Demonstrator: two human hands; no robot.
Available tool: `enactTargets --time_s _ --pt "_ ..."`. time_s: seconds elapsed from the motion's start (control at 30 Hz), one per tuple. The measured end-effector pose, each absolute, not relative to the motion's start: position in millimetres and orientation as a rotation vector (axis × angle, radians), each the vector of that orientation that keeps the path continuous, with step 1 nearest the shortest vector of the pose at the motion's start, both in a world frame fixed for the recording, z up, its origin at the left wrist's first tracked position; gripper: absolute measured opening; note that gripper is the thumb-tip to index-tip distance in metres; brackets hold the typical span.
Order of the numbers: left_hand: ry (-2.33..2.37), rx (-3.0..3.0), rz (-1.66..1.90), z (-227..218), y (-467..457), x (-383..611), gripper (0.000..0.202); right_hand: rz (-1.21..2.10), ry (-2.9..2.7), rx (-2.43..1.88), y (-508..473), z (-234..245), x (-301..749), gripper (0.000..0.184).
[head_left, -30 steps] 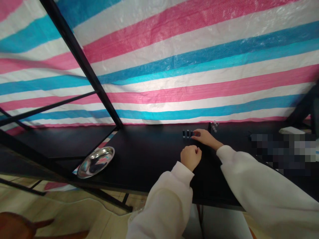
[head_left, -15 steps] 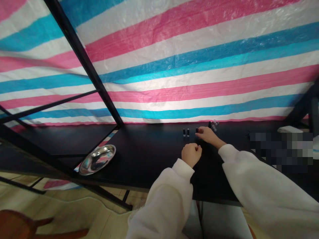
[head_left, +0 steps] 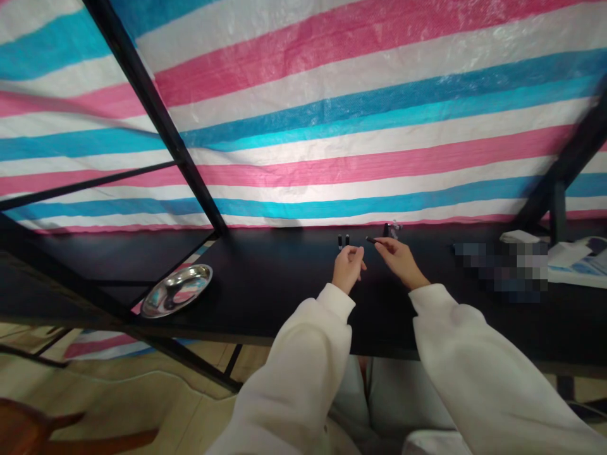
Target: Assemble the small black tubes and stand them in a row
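The right hand [head_left: 399, 260] pinched a small dark cylindrical tube [head_left: 372, 240] between thumb and fingers, holding it nearly level above the black tabletop [head_left: 265, 284], just right of the two matching dark tubes [head_left: 343, 241] that stood upright side by side. The left hand [head_left: 348, 268] hovered just in front of that pair, its fingers loosely curled; whether they held anything could not be told. A round shiny steel dish [head_left: 176, 291] lay well left of the pair.
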State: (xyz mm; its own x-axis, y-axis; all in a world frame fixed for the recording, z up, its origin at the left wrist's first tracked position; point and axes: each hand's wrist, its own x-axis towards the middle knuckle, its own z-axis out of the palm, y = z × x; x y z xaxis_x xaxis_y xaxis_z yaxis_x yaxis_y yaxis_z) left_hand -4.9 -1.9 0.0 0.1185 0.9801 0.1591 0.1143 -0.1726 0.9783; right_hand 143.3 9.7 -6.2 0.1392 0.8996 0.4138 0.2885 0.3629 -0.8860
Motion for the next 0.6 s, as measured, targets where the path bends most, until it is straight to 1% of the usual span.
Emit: enactTargets --time_s 0.17,0.33,0.6 --pt "1.111 1.305 1.133 4 0 -4 0.028 0.803 -1.435 -1.193 3 -12 139 0.047" --pt "1.055 1.304 1.091 5 -1 -5 0.025 0.809 -1.547 -1.182 0 -6 134 0.045" --pt "0.990 1.293 1.160 4 0 -6 0.026 0.940 -1.337 -1.121 -5 -2 133 0.043"
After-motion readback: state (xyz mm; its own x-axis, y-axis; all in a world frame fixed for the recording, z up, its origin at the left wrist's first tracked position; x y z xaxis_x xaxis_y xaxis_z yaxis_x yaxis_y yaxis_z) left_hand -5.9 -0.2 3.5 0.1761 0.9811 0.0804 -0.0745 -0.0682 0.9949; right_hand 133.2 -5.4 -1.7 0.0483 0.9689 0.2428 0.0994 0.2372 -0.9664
